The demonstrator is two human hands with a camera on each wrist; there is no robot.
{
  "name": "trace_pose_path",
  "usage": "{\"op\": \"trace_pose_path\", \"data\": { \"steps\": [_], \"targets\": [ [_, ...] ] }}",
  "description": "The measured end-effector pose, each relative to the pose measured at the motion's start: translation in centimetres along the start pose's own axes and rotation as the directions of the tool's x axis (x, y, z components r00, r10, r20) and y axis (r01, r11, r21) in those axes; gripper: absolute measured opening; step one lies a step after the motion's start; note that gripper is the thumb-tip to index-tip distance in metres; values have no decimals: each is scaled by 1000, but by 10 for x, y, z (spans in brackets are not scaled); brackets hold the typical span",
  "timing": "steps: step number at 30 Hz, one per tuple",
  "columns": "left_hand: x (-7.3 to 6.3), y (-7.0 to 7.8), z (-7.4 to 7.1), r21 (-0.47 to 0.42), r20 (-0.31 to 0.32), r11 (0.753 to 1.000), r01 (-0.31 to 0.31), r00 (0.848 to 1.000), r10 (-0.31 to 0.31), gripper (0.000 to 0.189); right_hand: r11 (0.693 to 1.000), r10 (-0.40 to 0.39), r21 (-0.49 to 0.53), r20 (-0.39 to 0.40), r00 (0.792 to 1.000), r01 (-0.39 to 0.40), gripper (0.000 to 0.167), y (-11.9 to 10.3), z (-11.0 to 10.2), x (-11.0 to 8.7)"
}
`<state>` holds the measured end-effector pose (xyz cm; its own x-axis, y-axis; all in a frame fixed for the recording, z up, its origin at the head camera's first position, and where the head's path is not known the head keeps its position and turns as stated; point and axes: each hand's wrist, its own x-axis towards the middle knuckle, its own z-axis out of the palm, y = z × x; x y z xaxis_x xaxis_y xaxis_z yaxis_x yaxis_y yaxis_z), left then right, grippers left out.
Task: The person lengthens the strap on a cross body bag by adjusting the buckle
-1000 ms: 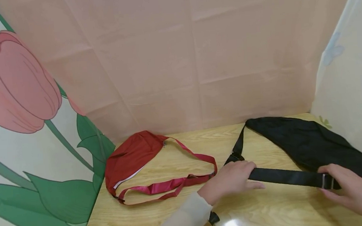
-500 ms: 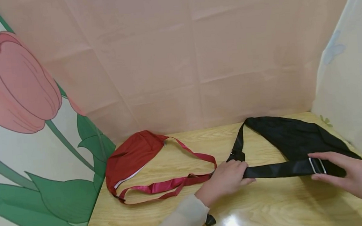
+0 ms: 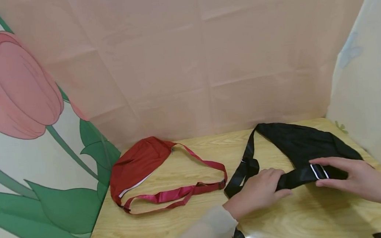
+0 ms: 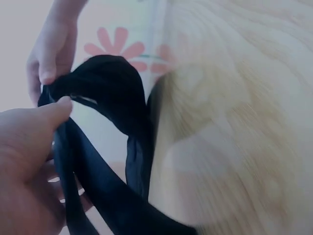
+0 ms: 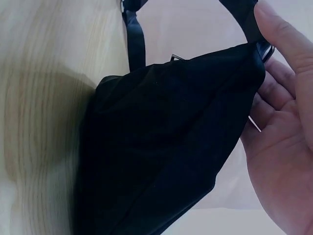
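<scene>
A black waist bag (image 3: 306, 140) lies at the right of the table, its near end raised. In the head view my right hand (image 3: 354, 177) pinches the strap end at a silver slider buckle (image 3: 319, 171), beside the bag's near end. My left hand (image 3: 260, 189) grips the black strap (image 3: 294, 179) a short way to the left, the strap bending slightly between the two hands. More strap loops left of that hand, up to the bag's far corner. The left wrist view shows the strap (image 4: 105, 188) running down from under the thumb. The bag body (image 5: 161, 132) fills the right wrist view.
A red waist bag (image 3: 137, 167) with its pink-red strap (image 3: 172, 196) lies at the left of the wooden table (image 3: 145, 236). A pinkish cloth backdrop (image 3: 206, 59) stands behind, with flower-printed panels on both sides. A black strap end (image 3: 238, 236) lies near the front.
My right hand has moved left with the buckle, drawing the bag's near end along. My left hand has shifted rightward along the strap, and the hands are closer together. The red bag stays put.
</scene>
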<state>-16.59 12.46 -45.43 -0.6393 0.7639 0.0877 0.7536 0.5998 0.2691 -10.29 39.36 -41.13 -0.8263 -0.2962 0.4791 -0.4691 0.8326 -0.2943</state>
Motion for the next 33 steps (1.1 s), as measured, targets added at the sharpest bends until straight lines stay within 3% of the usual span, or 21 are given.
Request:
{"op": "trace_pose_path", "data": {
  "steps": [5,10,18,23,33],
  "targets": [
    [3,7,-6,-105,-85,994,3,996,-12,55,999,-48,20,-5,999,48,69,-1,4,5],
    [3,12,-14,-172,-122,985,-3,992,-18,58,999,-41,6,20,999,41,68,-1,8,9],
    [2,7,-10,-101,-197,994,-46,980,25,53,998,-68,16,-9,998,68,71,0,12,13],
    [5,7,-7,-49,-196,998,-47,980,36,54,999,-30,45,-7,1000,30,68,1,15,11],
    [14,15,-9,-40,-123,999,-12,992,7,54,995,71,71,24,997,-72,63,1,13,12]
  ]
}}
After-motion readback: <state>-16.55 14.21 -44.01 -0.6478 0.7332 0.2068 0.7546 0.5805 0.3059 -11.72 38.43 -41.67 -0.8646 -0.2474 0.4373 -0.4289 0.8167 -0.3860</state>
